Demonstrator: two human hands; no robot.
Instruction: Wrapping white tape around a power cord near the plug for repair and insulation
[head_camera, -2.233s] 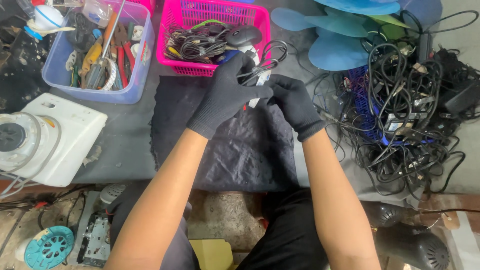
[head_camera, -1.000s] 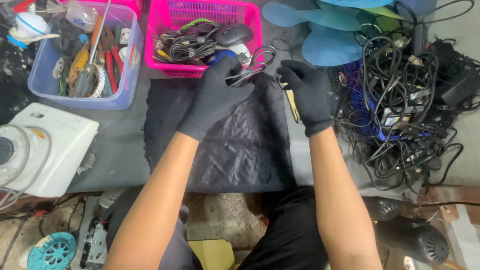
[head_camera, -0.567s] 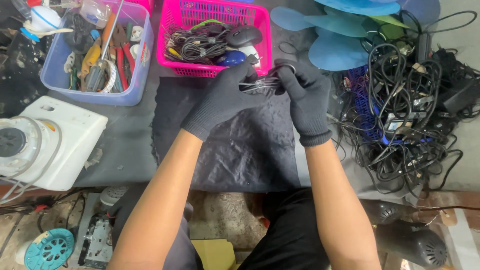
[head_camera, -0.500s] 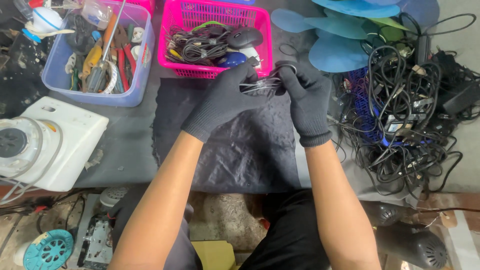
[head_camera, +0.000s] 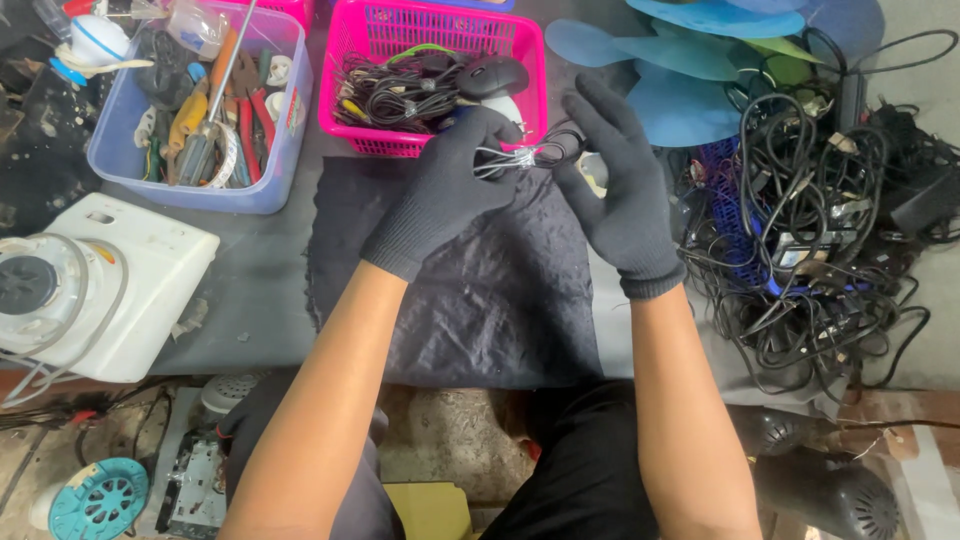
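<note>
The right hand (head_camera: 620, 190) has opened its fingers since a moment ago; the left hand (head_camera: 455, 185) stays pinched on the small coiled cable (head_camera: 520, 158) near the bench's far edge. Pink basket (head_camera: 350, 100): cables, a mouse.

A grey desk (head_camera: 250, 310) carries everything. A dark crumpled cloth (head_camera: 480, 290) lies spread across its middle. At the far edge stand a pink mesh basket (head_camera: 352, 80) full of cables and, to its left, a pale blue plastic tub (head_camera: 200, 190) of tools. A white appliance (head_camera: 100, 290) sits at the near left. On the right a tangle of black cables (head_camera: 810, 250) sprawls, with blue fan blades (head_camera: 690, 90) behind it.
</note>
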